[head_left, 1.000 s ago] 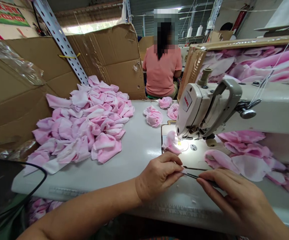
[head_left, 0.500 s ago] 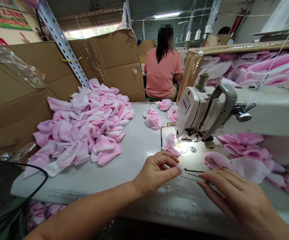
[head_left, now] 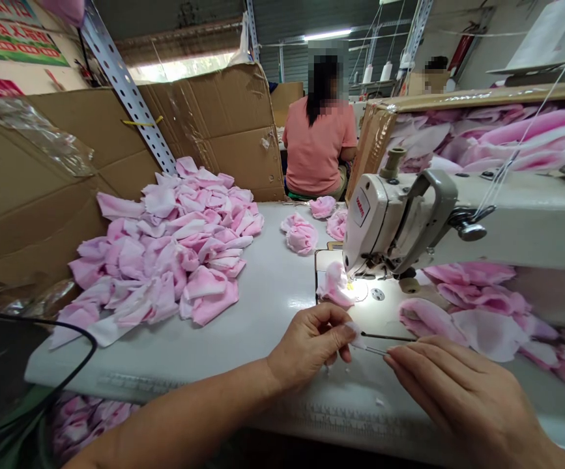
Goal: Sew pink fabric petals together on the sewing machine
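Pinched pale scrap (head_left: pixel 357 334) in left hand (head_left: pixel 309 342), mostly hidden | gripped slim tool (head_left: pixel 376 351) in right hand (head_left: pixel 468 384), covering its rear; could not tell whether touching scrap | saw cut-off sewing machine (head_left: pixel 526 215) beyond right hand

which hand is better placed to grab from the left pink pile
Probably the left hand: it is nearer the pile, though pinching pale fabric. The right hand is farther off, holding a thin tool.
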Available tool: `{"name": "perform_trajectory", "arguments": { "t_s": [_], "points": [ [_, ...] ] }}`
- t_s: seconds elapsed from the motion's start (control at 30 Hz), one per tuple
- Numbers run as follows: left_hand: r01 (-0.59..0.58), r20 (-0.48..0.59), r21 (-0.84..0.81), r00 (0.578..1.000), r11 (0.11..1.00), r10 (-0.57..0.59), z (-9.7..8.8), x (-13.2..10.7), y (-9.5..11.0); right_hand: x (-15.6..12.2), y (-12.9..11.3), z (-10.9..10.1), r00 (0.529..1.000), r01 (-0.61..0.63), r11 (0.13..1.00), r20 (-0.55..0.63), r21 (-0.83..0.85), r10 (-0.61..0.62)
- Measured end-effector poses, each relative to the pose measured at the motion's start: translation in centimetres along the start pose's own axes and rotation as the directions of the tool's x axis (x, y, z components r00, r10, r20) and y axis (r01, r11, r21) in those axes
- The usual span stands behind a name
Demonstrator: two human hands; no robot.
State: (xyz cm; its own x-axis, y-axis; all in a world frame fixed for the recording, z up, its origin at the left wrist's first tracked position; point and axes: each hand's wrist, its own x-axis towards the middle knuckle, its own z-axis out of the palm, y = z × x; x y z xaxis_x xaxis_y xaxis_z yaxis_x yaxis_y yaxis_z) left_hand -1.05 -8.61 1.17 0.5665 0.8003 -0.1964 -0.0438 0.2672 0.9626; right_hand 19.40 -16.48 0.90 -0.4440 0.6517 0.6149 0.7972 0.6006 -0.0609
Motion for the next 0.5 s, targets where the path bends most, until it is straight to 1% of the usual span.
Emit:
{"name": "perform_trajectory", "arguments": {
  "t_s": [0.07,0.13,0.2,0.23,0.27,0.3,0.33,0.37,0.4,0.43,0.47,0.5],
  "points": [
    [-0.008,-0.015,-0.022,1.0,1.0,0.007,0.0,0.1,-0.1,0.1,0.1,0.2,1.0,-0.018,1.0,-0.024,0.022,0.019],
    [-0.036,-0.053,-0.051,0.998,0.998,0.034,0.1,0.2,-0.2,0.0,0.2,0.3,0.996,-0.076,0.993,-0.035,0.087,0.079],
    [-0.067,-0.086,-0.087,0.995,0.994,0.06,0.1,0.3,-0.2,-0.1,0.3,0.5,0.978,-0.198,0.963,-0.036,0.182,0.208],
    [-0.08,-0.096,-0.106,0.993,0.991,0.07,0.1,0.3,-0.1,-0.1,0.3,0.6,0.957,-0.28,0.929,-0.009,0.242,0.291],
    [-0.093,-0.104,-0.123,0.991,0.988,0.081,0.1,0.3,-0.1,-0.1,0.2,0.7,0.92,-0.383,0.872,0.04,0.303,0.39],
    [-0.106,-0.11,-0.133,0.99,0.985,0.092,0.2,0.2,0.0,0.0,0.0,0.8,0.86,-0.501,0.786,0.112,0.362,0.497],
    [-0.118,-0.109,-0.135,0.989,0.984,0.104,0.2,0.2,0.1,0.1,-0.3,1.0,0.779,-0.618,0.667,0.21,0.415,0.591],
    [-0.131,-0.106,-0.131,0.987,0.983,0.117,0.2,0.1,0.2,0.1,-0.6,1.3,0.684,-0.718,0.525,0.326,0.457,0.653],
    [-0.143,-0.098,-0.124,0.987,0.982,0.131,0.2,0.1,0.2,0.2,-0.9,1.6,0.593,-0.789,0.376,0.442,0.486,0.673],
    [-0.154,-0.092,-0.116,0.985,0.981,0.144,0.3,0.0,0.3,0.3,-1.3,1.9,0.523,-0.826,0.241,0.533,0.509,0.665],
    [-0.163,-0.09,-0.108,0.984,0.981,0.154,0.3,0.0,0.4,0.4,-1.7,2.2,0.48,-0.837,0.132,0.597,0.531,0.642],
    [-0.17,-0.092,-0.102,0.983,0.98,0.161,0.3,-0.1,0.4,0.5,-2.0,2.5,0.467,-0.83,0.054,0.639,0.554,0.612]
  ]
}}
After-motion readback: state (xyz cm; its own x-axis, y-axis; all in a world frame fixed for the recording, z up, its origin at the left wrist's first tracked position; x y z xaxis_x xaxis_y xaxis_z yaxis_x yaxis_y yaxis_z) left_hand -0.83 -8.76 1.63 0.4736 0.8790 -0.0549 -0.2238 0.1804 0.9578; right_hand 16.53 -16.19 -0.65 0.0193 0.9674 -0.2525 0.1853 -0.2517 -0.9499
